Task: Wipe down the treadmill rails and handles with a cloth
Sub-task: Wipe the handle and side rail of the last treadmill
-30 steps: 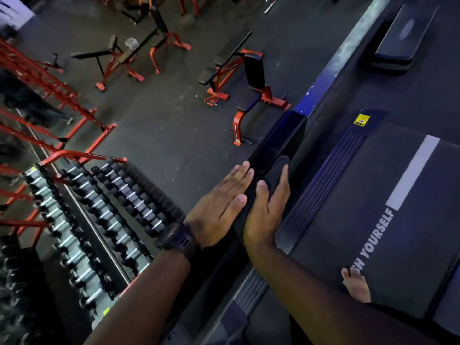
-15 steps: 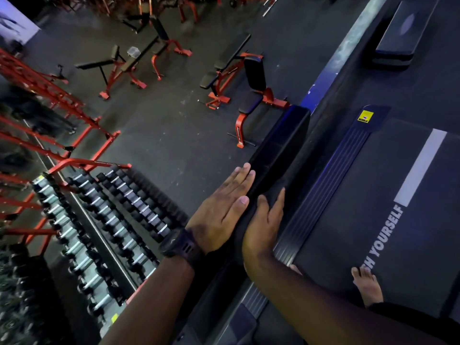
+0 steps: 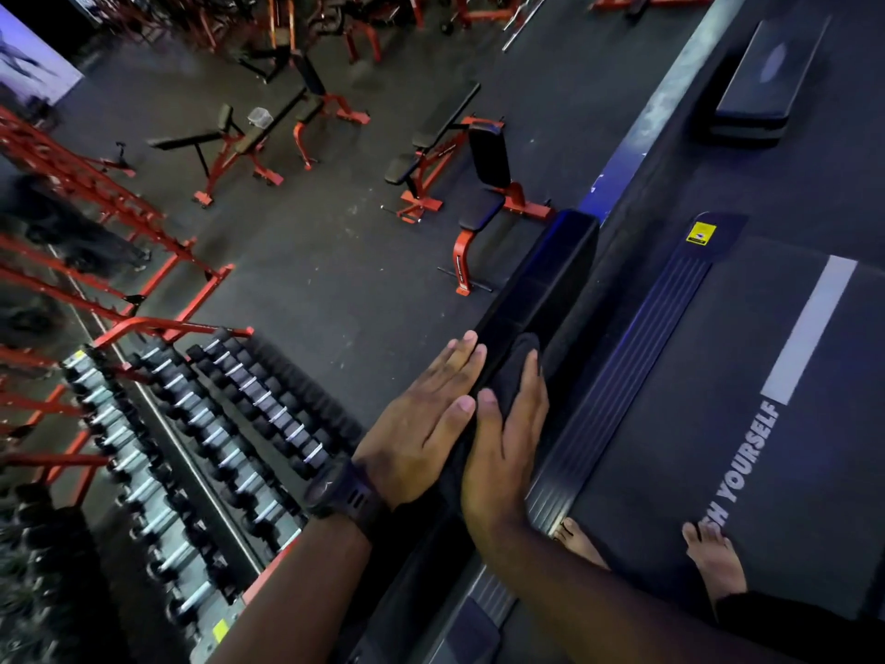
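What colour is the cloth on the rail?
The cloth is black, like the rail; head view.

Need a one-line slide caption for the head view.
Right hand presses a folded black cloth onto the treadmill's black side rail, left hand flat against its outer face.

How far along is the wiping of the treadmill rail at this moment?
Done: cannot tell; the rail shows no clean or dirty part in this dim light. In hand: the right hand presses the cloth flat on the rail's top; the left hand lies flat on its outer side. Left: likely the stretch from the cloth to the rail's far end, plus handles, not in view.
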`<state>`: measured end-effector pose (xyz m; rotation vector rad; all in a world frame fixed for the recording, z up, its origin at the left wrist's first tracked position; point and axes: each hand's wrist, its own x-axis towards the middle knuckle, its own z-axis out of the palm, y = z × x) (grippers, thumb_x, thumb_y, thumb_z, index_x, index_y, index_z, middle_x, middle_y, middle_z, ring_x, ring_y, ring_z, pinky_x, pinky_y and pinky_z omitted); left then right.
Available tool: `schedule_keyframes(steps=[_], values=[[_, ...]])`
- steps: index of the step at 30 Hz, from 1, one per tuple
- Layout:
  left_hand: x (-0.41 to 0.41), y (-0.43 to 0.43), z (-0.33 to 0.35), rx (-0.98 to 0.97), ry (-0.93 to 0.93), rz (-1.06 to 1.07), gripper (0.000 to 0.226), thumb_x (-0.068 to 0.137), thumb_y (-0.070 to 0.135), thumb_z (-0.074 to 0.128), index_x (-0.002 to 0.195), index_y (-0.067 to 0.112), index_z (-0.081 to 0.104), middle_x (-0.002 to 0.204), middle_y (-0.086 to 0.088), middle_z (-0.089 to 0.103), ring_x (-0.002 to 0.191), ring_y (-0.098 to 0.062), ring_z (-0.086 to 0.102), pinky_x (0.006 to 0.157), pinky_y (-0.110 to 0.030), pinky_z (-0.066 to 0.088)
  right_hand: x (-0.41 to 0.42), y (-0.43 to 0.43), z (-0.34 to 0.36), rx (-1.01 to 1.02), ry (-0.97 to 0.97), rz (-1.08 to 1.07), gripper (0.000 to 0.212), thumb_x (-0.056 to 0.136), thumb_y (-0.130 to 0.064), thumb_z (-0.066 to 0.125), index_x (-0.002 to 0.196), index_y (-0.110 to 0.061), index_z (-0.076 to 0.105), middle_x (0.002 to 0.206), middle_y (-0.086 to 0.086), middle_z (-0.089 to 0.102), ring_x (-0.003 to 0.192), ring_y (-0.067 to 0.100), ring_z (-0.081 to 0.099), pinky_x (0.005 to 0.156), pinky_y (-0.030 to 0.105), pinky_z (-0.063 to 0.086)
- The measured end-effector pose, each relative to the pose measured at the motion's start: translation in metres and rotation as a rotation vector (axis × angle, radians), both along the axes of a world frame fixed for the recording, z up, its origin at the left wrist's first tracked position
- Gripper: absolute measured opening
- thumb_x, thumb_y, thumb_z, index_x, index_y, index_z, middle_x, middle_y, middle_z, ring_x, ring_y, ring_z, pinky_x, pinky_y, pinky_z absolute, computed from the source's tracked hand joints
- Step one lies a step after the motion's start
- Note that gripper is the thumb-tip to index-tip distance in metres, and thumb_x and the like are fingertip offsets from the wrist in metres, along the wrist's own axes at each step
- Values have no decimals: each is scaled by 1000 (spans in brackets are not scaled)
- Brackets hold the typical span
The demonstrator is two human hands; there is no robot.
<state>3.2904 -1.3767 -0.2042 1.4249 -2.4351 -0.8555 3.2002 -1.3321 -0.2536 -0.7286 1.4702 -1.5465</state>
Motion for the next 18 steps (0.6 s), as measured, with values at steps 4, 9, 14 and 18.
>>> schedule_keyframes(steps=[4, 9, 14, 18], values=[[1, 4, -3, -3, -72, -14, 61, 103, 39, 20, 157, 10, 19, 167, 1, 8, 154, -7, 1, 126, -32, 9, 3, -12, -23, 259, -226, -82, 58, 103, -42, 44, 157, -44, 24, 162, -15, 28, 147, 2, 29, 121, 29, 26], [4, 8, -1, -7, -48, -7, 59, 104, 36, 22, 157, 9, 22, 167, 0, 11, 154, -9, 4, 126, -33, 11, 5, 8, -2, 29, -53, -7, 63, 100, -43, 42, 158, -39, 19, 166, -17, 19, 151, -3, 18, 121, 18, 17], [8, 14, 1, -1, -54, -1, 59, 103, 35, 22, 157, 10, 22, 167, 0, 11, 154, -9, 3, 126, -31, 9, 9, -6, -17, 257, -200, -84, 57, 104, -39, 44, 157, -42, 23, 163, -14, 26, 147, 1, 28, 120, 29, 25], [12, 16, 0, -18, -44, -10, 58, 104, 33, 23, 156, 7, 24, 166, -2, 13, 154, -12, 5, 126, -32, 10, 19, 25, -1, 173, -141, 14, 61, 103, -41, 44, 159, -41, 20, 164, -18, 21, 148, -4, 22, 123, 29, 21]])
